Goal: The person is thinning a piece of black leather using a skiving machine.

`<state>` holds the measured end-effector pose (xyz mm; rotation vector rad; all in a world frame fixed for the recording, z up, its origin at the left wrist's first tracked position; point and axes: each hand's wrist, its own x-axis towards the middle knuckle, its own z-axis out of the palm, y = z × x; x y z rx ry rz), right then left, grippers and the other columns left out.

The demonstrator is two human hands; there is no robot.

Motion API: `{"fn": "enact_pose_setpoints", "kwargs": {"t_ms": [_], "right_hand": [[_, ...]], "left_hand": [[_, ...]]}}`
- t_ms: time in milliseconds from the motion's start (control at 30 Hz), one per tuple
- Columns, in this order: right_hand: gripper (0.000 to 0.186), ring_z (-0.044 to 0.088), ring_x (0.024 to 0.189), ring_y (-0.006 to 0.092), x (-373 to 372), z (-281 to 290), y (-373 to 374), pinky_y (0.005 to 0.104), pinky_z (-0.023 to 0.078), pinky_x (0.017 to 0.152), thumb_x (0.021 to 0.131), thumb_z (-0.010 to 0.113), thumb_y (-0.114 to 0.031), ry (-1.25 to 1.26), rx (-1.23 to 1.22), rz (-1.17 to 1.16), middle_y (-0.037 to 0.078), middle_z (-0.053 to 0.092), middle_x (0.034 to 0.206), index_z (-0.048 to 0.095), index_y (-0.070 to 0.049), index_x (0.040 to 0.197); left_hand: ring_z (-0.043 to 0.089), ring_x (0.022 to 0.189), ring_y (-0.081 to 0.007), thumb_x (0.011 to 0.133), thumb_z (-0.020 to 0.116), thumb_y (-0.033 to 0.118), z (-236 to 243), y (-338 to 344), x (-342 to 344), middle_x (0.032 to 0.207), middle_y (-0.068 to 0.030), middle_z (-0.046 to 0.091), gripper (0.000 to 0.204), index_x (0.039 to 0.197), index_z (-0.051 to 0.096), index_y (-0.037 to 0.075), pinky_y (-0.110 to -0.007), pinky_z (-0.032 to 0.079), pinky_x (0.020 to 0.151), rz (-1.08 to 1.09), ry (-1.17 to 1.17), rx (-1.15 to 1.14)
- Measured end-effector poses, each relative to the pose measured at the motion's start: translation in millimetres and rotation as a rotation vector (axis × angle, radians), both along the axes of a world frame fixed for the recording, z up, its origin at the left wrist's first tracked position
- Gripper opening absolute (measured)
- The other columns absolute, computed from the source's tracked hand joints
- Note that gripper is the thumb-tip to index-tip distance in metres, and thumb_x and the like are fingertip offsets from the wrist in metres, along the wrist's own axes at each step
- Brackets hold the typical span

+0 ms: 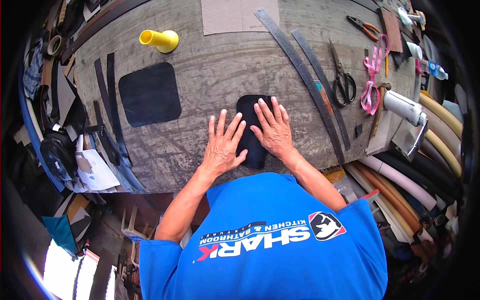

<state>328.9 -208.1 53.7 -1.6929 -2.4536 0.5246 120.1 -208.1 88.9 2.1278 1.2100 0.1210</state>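
Observation:
My left hand (224, 141) lies with fingers spread on the worktable, its fingertips and thumb at the left edge of an elongated black piece (252, 156) of flat material, possibly leather. My right hand (271, 129) rests palm down on that same piece, fingers extended over its upper part, partly hiding it. Left of my hands lies a rounded-corner black square (149, 94) of similar material. To the right are two long metal rulers (292, 59) and black-handled scissors (342, 85).
The worktable (195, 70) holds a yellow funnel-shaped object (165, 41), a cardboard sheet (240, 17), dark straps (112, 100), pliers (367, 30), pink ribbon (370, 90) and a metal cylinder (402, 106). Material rolls (400, 182) crowd the lower right; clutter (57, 150) lines the left side.

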Motion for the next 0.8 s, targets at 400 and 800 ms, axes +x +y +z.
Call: {"fn": "enact_pose_setpoints", "kwargs": {"t_ms": [400, 800], "right_hand": [[0.055, 0.023, 0.147, 0.0322, 6, 0, -1, 0.0467, 0.021, 0.117, 0.088, 0.062, -0.031, 0.014, -0.008, -0.022, 0.011, 0.040, 0.150, 0.053, -0.006, 0.136], [0.021, 0.061, 0.091, 0.0323, 159, 35, 21, 0.0418, 0.050, 0.080, 0.084, 0.069, -0.012, 0.110, 0.151, -0.609, 0.013, 0.063, 0.096, 0.064, -0.003, 0.102]], "left_hand": [[0.052, 0.121, -0.0329, 0.074, 0.063, 0.005, -54, 38, 68, 0.129, -0.0156, 0.057, 0.052, 0.125, 0.057, -0.002, -0.042, 0.044, 0.103, 0.172, -0.361, 0.355], [0.049, 0.121, -0.0304, 0.079, 0.064, 0.000, -51, 38, 76, 0.132, -0.0106, 0.055, 0.050, 0.128, 0.056, 0.001, -0.042, 0.042, 0.100, 0.064, -0.151, 0.468]]}}
